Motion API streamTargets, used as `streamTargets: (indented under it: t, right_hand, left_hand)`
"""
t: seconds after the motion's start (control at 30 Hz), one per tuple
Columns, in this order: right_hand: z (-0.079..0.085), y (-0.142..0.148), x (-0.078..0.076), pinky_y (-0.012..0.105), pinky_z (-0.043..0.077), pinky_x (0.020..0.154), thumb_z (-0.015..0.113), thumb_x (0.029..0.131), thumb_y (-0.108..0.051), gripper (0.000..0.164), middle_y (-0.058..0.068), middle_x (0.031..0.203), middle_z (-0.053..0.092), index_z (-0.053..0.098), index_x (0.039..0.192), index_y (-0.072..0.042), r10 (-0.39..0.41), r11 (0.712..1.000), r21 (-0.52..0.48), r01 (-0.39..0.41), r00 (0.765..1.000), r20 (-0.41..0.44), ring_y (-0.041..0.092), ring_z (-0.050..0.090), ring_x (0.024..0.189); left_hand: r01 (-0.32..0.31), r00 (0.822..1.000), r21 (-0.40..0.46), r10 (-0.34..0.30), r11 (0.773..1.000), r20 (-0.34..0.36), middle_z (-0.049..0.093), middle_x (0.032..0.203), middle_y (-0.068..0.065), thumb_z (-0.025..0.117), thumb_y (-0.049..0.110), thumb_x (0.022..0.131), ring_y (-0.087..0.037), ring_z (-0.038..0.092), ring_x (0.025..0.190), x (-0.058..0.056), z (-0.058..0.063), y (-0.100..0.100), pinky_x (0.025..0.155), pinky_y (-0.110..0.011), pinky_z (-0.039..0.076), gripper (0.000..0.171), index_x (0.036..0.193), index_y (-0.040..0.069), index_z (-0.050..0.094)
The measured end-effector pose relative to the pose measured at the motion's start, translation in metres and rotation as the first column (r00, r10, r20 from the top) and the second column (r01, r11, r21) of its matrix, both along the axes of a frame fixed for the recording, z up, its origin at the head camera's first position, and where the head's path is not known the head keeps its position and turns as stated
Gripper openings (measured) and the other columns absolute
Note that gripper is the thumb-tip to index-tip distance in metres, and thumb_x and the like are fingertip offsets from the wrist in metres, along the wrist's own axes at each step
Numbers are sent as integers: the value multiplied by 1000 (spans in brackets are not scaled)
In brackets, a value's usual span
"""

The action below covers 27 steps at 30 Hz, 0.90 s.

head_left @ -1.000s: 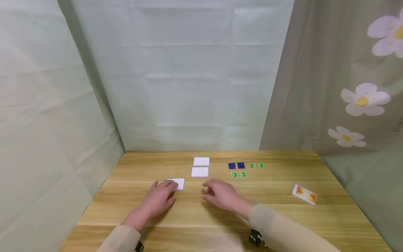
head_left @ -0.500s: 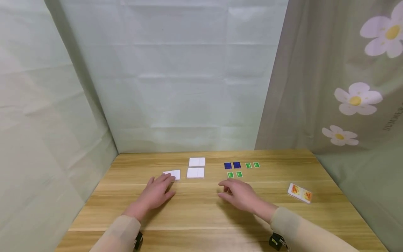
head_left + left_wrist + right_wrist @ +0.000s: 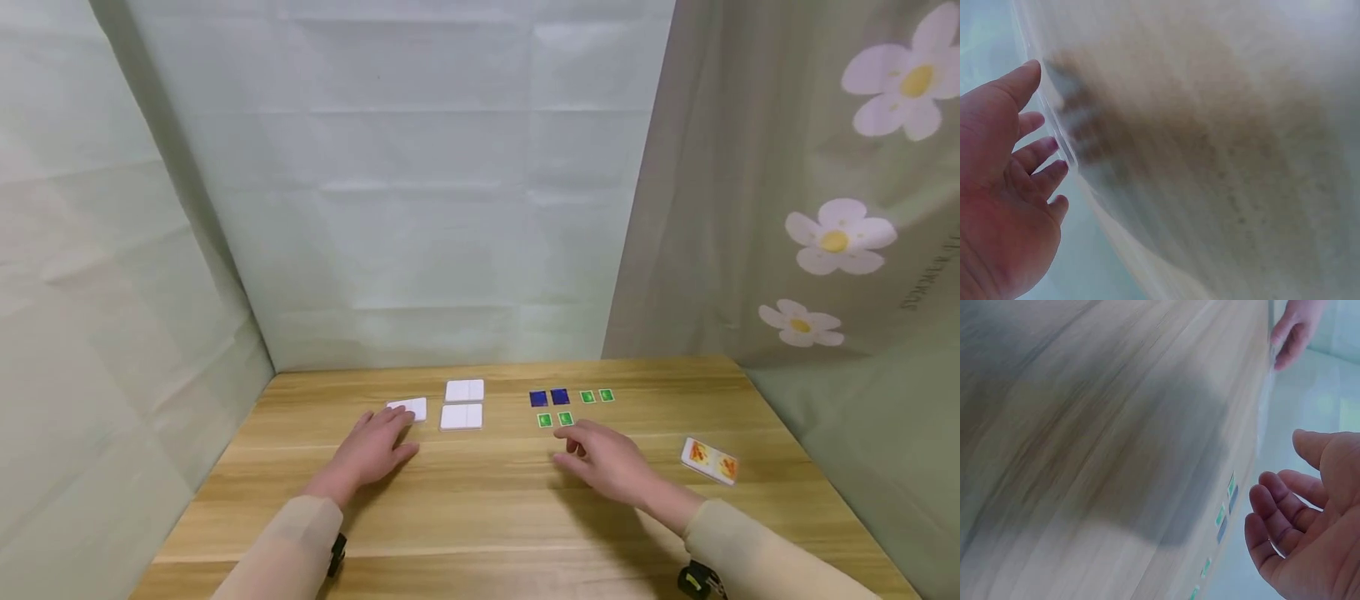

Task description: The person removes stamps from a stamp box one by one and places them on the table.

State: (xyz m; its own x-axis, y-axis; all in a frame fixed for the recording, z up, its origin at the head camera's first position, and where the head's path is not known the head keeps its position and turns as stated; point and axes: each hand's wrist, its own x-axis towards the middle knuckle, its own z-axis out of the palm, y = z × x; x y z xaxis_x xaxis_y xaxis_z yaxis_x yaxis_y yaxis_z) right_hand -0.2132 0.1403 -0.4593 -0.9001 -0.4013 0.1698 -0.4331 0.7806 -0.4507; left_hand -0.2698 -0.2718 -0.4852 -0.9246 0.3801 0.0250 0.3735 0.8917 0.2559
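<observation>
My left hand lies with straight fingers on a white card at the left, covering its near corner. In the left wrist view the left hand has its fingertips at the card's edge, nothing gripped. Just right of that card lie two more white cards, a far one and a near one. My right hand hovers over the table with loosely curled fingers, holding nothing. Its fingertips are close to a small green square. The right wrist view shows the same right hand empty.
Beside that square are another green square, two dark blue squares and two more green squares farther back. A long white card with two orange pictures lies tilted at the right. Cloth walls enclose the wooden table.
The white card under my left hand has slid away from me, to about level with the other white cards. My right hand has moved right, toward the green squares.
</observation>
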Motion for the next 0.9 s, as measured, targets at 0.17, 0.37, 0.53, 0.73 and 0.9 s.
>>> streamTargets:
  t: [0.17, 0.37, 0.53, 0.73, 0.9]
  right_hand:
    - [2, 16, 2, 29, 53, 70, 79, 105, -26, 36, -11, 96, 65, 77, 134, -5, -30, 1000, 8, 30, 1000, -2, 9, 63, 86]
    - [6, 35, 6, 32, 53, 71, 78, 105, -29, 37, -10, 98, 66, 76, 135, -6, -80, 996, 35, 80, 997, 3, 11, 64, 89]
    - [7, 54, 10, 34, 55, 73, 78, 106, -31, 41, -9, 100, 67, 73, 138, -6, -110, 993, 43, 110, 994, 0, 11, 64, 91]
    - [7, 76, 13, 38, 57, 74, 80, 104, -31, 45, -6, 104, 71, 72, 140, -5, -141, 989, 46, 142, 990, -18, 15, 67, 93]
    - [4, 94, 16, 44, 60, 79, 84, 101, -26, 46, 2, 110, 74, 72, 139, -3, -161, 986, 31, 163, 985, -62, 21, 70, 97]
  left_hand:
    - [-6, 1000, 22, 6, 1000, -1, 51, 163, -27, 72, 34, 109, -48, 41, 156, -8, -5, 0, 130, -70, 20, 61, 156, -1, 57]
    - [-14, 1000, 40, 14, 999, 5, 48, 165, -27, 70, 37, 110, -50, 39, 156, -14, -6, 1, 129, -73, 16, 61, 157, 1, 57]
    - [-16, 1000, 35, 16, 999, 8, 46, 166, -28, 70, 37, 110, -51, 37, 157, -19, -6, 1, 128, -75, 17, 61, 159, 2, 56]
    - [-4, 1000, 35, 5, 999, -4, 47, 164, -30, 71, 36, 109, -52, 39, 155, -26, -4, 2, 127, -75, 18, 62, 158, 0, 56]
    - [2, 1000, 34, -2, 999, -3, 48, 164, -30, 72, 37, 109, -53, 39, 155, -32, -4, 5, 127, -76, 19, 62, 157, 0, 56]
